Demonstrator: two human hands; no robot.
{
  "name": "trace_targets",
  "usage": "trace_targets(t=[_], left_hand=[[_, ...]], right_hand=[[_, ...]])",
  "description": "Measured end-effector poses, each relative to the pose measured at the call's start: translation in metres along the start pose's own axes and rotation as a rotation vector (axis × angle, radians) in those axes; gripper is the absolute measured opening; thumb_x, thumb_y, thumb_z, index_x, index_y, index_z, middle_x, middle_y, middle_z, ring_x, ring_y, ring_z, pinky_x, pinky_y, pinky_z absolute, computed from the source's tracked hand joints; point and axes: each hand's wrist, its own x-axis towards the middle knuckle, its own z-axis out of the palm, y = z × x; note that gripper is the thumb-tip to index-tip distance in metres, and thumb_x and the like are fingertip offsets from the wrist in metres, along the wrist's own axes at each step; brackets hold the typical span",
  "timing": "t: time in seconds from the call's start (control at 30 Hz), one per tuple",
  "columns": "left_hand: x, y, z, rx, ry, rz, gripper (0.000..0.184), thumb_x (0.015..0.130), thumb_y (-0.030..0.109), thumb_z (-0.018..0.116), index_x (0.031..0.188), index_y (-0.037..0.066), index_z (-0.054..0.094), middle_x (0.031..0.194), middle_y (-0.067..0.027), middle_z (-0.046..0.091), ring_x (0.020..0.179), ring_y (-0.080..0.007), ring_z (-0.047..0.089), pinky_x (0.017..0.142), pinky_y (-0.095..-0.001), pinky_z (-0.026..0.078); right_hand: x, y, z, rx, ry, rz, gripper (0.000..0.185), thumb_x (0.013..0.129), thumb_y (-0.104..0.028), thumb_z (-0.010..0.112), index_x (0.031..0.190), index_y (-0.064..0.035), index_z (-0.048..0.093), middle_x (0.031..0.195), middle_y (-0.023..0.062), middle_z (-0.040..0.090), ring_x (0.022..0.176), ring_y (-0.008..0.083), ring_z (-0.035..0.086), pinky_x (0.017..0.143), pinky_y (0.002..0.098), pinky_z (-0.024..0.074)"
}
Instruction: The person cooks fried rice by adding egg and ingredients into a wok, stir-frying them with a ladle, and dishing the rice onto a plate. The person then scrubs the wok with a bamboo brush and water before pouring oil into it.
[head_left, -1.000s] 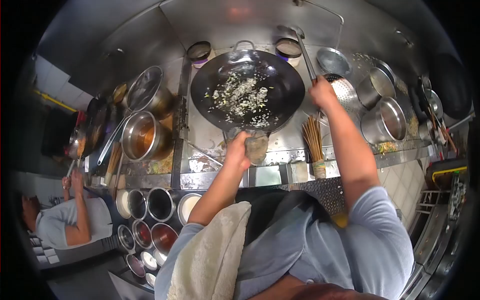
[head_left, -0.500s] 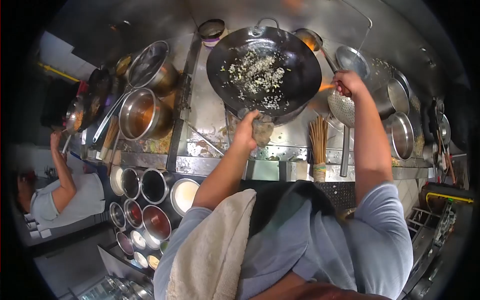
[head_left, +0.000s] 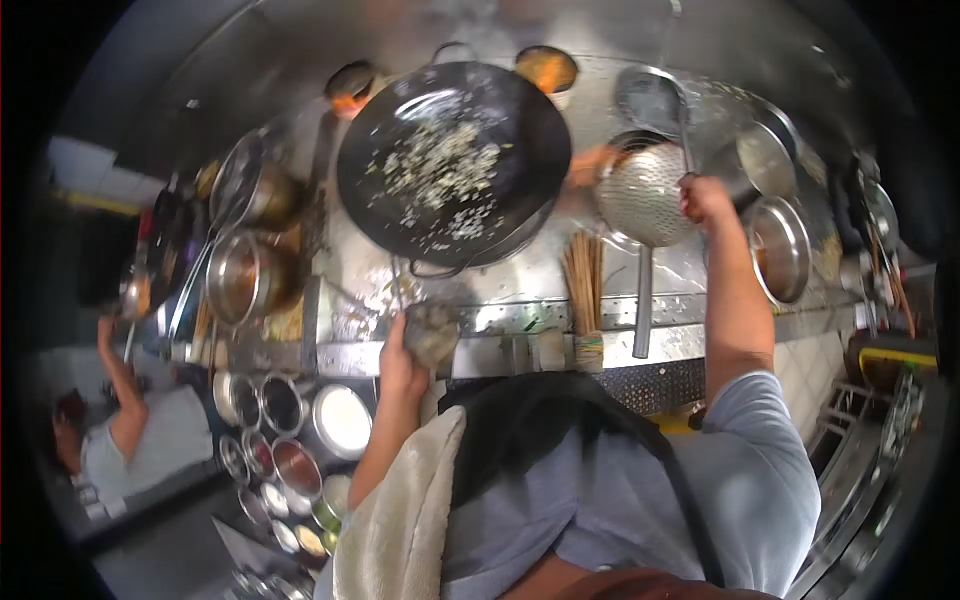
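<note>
A large dark wok (head_left: 530,140) with two loop handles sits on the stove, chopped white and green pieces (head_left: 440,165) spread inside it. My left hand (head_left: 402,362) is closed on a grey-brown cloth (head_left: 433,335), below the wok's near handle and apart from it. To the right, my right hand (head_left: 707,200) is wrapped round the handle of a ladle (head_left: 684,125), whose bowl end lies near a round metal bowl at the back. Just left of that hand rests a perforated strainer (head_left: 645,205), its handle toward me.
A bamboo brush (head_left: 583,290) stands at the stove's front edge. Metal pots (head_left: 782,250) are at right, more pots (head_left: 238,280) at left. Seasoning containers (head_left: 342,420) stand at lower left. Another person (head_left: 150,440) works at far left. Orange flame shows beside the wok.
My left hand and the cloth have come away from the wok's near handle, down toward me. My right hand and ladle have moved over to the strainer's right side. The view has shifted.
</note>
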Motion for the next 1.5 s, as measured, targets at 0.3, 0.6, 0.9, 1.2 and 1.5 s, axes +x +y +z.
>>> trace_targets(t=[0.3,0.6,0.9,1.2,1.5], left_hand=[[0.057,0.005,0.062,-0.138,-0.047,0.101,0.053,0.1,0.031,0.067,0.14,0.0,0.05,0.132,-0.0163,0.063,0.114,-0.0335,0.067,0.095,-0.0499,0.059],[0.059,0.013,0.038,-0.313,-0.177,-0.077,0.043,0.096,0.02,0.069,0.132,-0.001,0.055,0.128,-0.0148,0.064,0.115,-0.0334,0.065,0.099,-0.0514,0.056],[0.069,0.012,0.027,-0.204,-0.185,-0.014,0.037,0.093,0.012,0.07,0.126,-0.001,0.06,0.123,-0.0133,0.066,0.11,-0.0311,0.067,0.094,-0.0493,0.058],[0.066,0.019,0.022,-0.127,-0.228,0.042,0.036,0.094,0.011,0.069,0.127,-0.001,0.06,0.123,-0.0122,0.067,0.108,-0.0275,0.068,0.094,-0.0455,0.058],[0.044,0.023,0.038,-0.067,-0.141,0.063,0.038,0.096,0.012,0.068,0.13,-0.003,0.058,0.123,-0.0148,0.066,0.107,-0.0278,0.069,0.091,-0.0432,0.06]], right_hand=[[-0.04,-0.009,0.014,1.348,-0.598,-0.096,0.044,0.091,-0.004,0.059,0.125,0.0199,0.044,0.082,0.0027,0.053,0.066,0.0105,0.052,0.058,0.0244,0.0469],[-0.251,-0.001,0.05,1.213,-0.72,-0.199,0.055,0.098,-0.013,0.052,0.141,0.0164,0.037,0.086,0.0047,0.054,0.054,0.0102,0.052,0.049,0.026,0.047],[-0.387,0.032,0.112,1.035,-0.652,-0.101,0.051,0.093,-0.011,0.054,0.138,0.0114,0.042,0.072,0.0063,0.049,0.039,0.017,0.049,0.035,0.0304,0.0452],[-0.357,0.142,0.165,-0.013,-0.143,-0.245,0.033,0.092,0.001,0.06,0.125,-0.003,0.054,0.076,-0.0016,0.052,0.057,0.0074,0.05,0.049,0.025,0.0396],[-0.18,0.039,0.081,-0.174,0.196,-0.307,0.022,0.094,-0.013,0.062,0.11,-0.0006,0.054,0.064,0.0062,0.055,0.044,0.016,0.054,0.04,0.0326,0.0426]])
